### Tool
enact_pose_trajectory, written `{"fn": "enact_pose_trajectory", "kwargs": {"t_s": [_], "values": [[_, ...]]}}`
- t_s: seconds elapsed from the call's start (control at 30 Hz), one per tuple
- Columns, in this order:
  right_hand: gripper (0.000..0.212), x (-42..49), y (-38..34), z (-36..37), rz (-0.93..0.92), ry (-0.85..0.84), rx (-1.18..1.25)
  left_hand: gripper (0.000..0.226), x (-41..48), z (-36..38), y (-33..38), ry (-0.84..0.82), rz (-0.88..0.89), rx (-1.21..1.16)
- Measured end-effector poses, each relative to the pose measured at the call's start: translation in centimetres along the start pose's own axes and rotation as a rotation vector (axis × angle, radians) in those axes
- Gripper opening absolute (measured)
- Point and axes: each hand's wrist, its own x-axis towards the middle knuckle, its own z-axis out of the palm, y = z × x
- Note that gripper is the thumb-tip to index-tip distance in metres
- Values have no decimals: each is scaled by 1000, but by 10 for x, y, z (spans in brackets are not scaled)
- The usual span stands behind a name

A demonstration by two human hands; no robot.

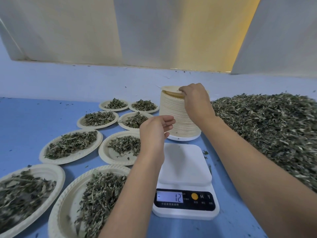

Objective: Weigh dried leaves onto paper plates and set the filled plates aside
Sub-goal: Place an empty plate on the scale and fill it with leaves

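Stack of plates [171, 107]: cream matt paper, finely ribbed edges; scale [184, 167]: smooth white plastic with a glossy black display panel [202, 204]; table [34, 117]: smooth matt blue; leaf pile [267, 124]: dry, rough, dull green.

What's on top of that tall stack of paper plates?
Only the right hand, pinching the rim of the top plate, which sits tilted on the stack of plates. Nothing else shows there. The hand hides the right part of the top.
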Motion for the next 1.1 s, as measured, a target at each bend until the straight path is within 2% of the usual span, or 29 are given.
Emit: {"fn": "enact_pose_trajectory", "kwargs": {"t_s": [0.1,0.23,0.33,0.43,0.5,0.57,0.67,0.73,0.83,0.93,1.0,1.1], "values": [[36,-7,-7,-5,-60,113,82,26,3,-1,1,26,16,-12],[27,-30,-28,-20,-295,229,226,19,7,-4,5,86,94,-79],[27,-49,-38,-27,-431,201,281,25,10,-13,10,133,173,-121],[22,-66,-41,-34,-524,130,316,27,13,-27,13,194,263,-66],[21,-76,-41,-39,-524,91,346,29,12,-34,13,211,260,-18],[32,-80,-43,-45,-317,67,439,25,10,-42,12,207,226,27],[47,-79,-38,-57,224,86,649,12,4,-49,15,148,181,75],[48,-78,-27,-63,486,59,782,35,1,-54,16,90,152,129],[37,-87,-13,-67,616,-29,826,31,-1,-60,17,-26,131,319],[17,-101,0,-63,702,-98,764,11,-1,-62,17,-6,89,438],[28,-107,6,-59,730,-129,726,27,6,-64,12,54,29,501],[32,-113,9,-52,729,-223,599,37,13,-63,1,63,-100,579]]}}
